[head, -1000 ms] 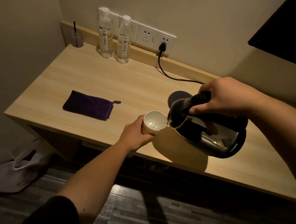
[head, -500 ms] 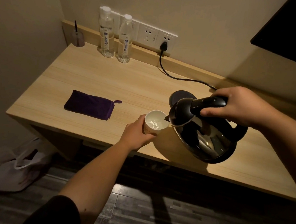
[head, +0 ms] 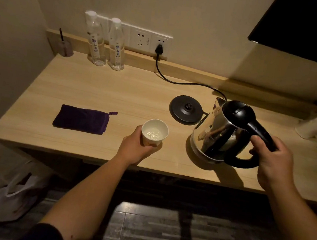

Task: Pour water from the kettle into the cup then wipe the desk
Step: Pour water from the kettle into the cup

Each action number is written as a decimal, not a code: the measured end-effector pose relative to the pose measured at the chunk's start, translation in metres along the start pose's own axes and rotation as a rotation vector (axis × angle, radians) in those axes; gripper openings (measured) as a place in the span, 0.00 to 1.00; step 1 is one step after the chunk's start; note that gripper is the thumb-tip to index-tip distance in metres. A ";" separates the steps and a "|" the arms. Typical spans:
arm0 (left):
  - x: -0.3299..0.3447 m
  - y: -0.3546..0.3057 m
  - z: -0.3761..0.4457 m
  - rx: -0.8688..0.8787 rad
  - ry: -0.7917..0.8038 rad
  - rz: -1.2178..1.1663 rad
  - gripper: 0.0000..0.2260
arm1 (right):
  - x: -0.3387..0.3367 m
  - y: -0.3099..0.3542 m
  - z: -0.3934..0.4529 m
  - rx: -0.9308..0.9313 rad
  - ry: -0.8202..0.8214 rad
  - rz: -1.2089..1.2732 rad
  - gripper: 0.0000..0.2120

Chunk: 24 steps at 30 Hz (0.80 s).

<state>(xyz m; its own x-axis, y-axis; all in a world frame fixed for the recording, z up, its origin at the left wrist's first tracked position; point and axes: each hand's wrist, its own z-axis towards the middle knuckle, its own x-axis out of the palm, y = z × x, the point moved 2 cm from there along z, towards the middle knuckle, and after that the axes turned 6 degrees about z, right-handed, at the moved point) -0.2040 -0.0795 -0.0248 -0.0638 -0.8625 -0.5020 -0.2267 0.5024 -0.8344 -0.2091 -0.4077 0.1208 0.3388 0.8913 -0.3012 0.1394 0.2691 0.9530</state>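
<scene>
A white paper cup [head: 154, 132] with water in it stands on the wooden desk [head: 85, 141], near the front edge. My left hand [head: 134, 149] grips its side. To the right, my right hand [head: 273, 161] holds the black handle of a steel kettle [head: 218, 135], which is nearly upright, its spout well away from the cup. The kettle's round black base [head: 185, 112] lies behind the cup. A folded purple cloth [head: 81, 119] lies flat on the desk, left of the cup.
Two water bottles [head: 107, 42] and a small holder with a stick [head: 66, 48] stand along the back ledge. A black cord [head: 177, 80] runs from the wall socket to the base. White wrapped items [head: 313, 126] lie at the far right. A plastic bag [head: 15, 189] is on the floor.
The kettle has tipped back from the cup to nearly upright and moved right, uncovering its base. My left hand still holds the cup in place.
</scene>
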 end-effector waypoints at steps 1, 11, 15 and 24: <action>0.000 0.000 0.000 -0.007 0.003 0.004 0.37 | -0.001 -0.007 0.001 0.007 -0.038 0.018 0.12; 0.001 0.001 0.002 -0.025 0.003 0.016 0.36 | 0.008 -0.038 0.017 0.019 -0.220 0.076 0.16; 0.001 0.002 0.002 -0.030 -0.004 0.019 0.36 | 0.010 -0.046 0.020 0.013 -0.208 0.065 0.18; -0.002 0.002 -0.001 -0.033 0.026 0.028 0.37 | -0.001 -0.047 0.009 -0.129 -0.131 -0.220 0.30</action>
<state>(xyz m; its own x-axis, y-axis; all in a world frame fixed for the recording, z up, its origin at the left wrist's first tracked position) -0.2047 -0.0772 -0.0254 -0.0960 -0.8498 -0.5184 -0.2566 0.5243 -0.8119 -0.2075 -0.4248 0.0758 0.4317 0.7539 -0.4952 0.1066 0.5025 0.8580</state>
